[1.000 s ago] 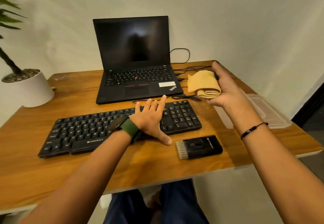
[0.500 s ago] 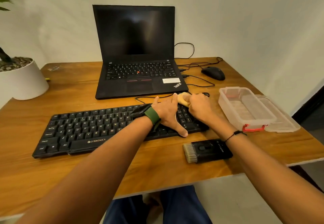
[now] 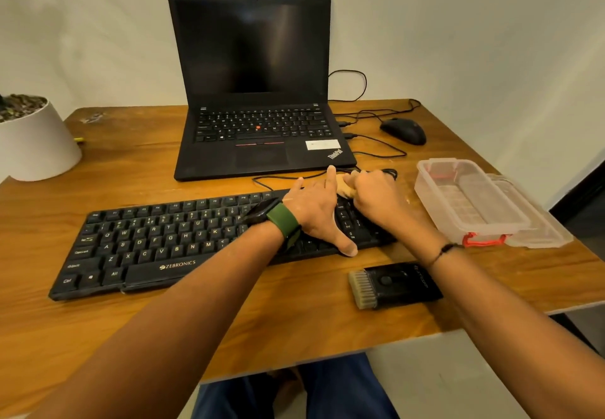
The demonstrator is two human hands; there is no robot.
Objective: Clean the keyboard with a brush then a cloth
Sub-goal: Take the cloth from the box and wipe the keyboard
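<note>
The right hand [image 3: 376, 199] is curled around a folded tan cloth [image 3: 346, 186], pressing it onto the number pad at the right end of the black Zebronics keyboard [image 3: 157, 241], mid-frame. The left hand [image 3: 316, 212] lies flat beside it with fingers straight, thumb on the keyboard's front edge, and a green-strapped watch [image 3: 278, 217] on its wrist. Lower right of the hands, a black brush [image 3: 394, 284] lies on the wooden desk [image 3: 131, 163]. At right sits a clear plastic box [image 3: 471, 202]; behind it a mouse [image 3: 404, 130]; top centre, a ThinkPad laptop [image 3: 258, 91].
</note>
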